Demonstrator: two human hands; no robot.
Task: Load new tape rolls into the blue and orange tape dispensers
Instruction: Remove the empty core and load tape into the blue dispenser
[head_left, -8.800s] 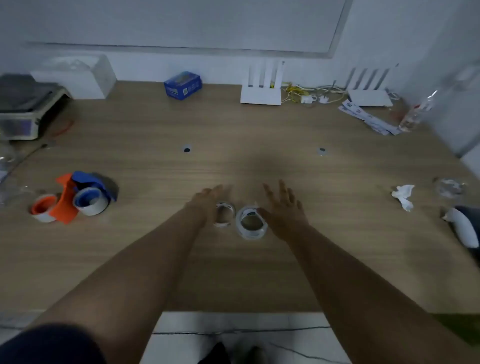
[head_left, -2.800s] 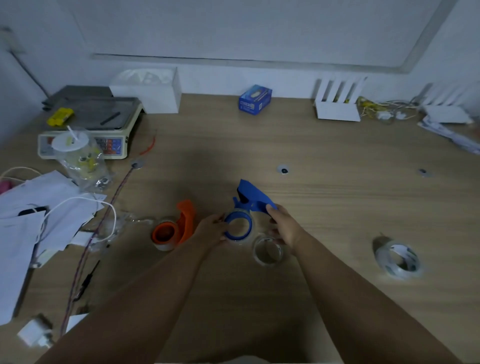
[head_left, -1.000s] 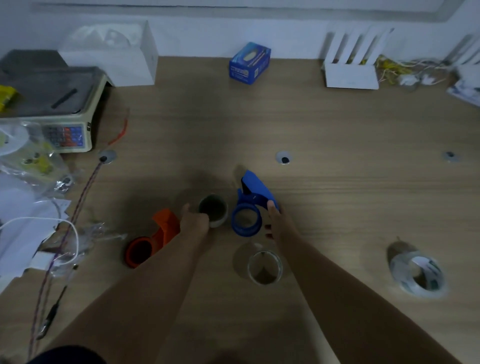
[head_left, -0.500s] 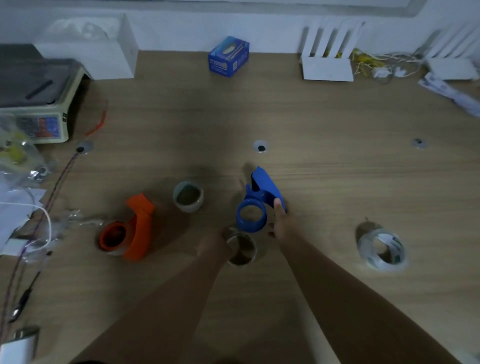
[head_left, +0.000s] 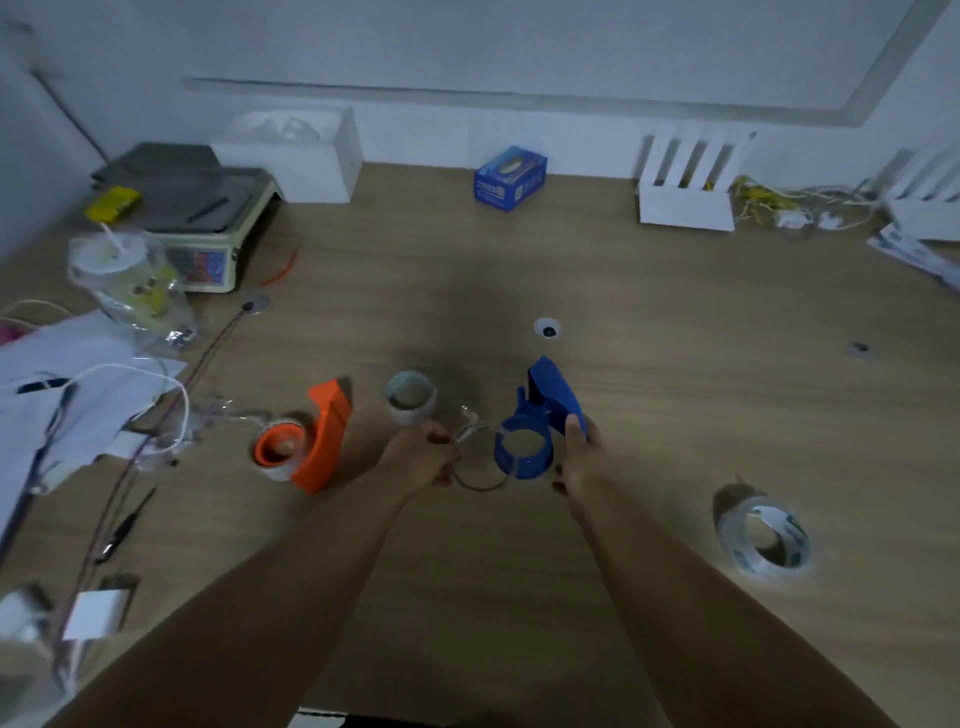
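The blue tape dispenser (head_left: 540, 421) is at the table's middle, its round hub empty, and my right hand (head_left: 579, 457) grips its right side. My left hand (head_left: 421, 457) holds a clear tape roll (head_left: 475, 460) upright just left of the hub, its edge touching the hub. A used pale core (head_left: 410, 397) stands on the table behind my left hand. The orange tape dispenser (head_left: 306, 441) lies to the left with a roll on its hub. A second clear tape roll (head_left: 763, 535) rests on the table at the right.
A scale (head_left: 197, 223), a bagged cup (head_left: 130, 280), papers and cables (head_left: 78, 405) crowd the left side. A white box (head_left: 301, 150), blue carton (head_left: 509, 176) and white rack (head_left: 685, 187) line the back wall. The wooden table (head_left: 675, 322) has two small grommet holes.
My left hand lifted the clear roll off the table and brought it up against the blue dispenser's hub. My right hand still holds the dispenser.
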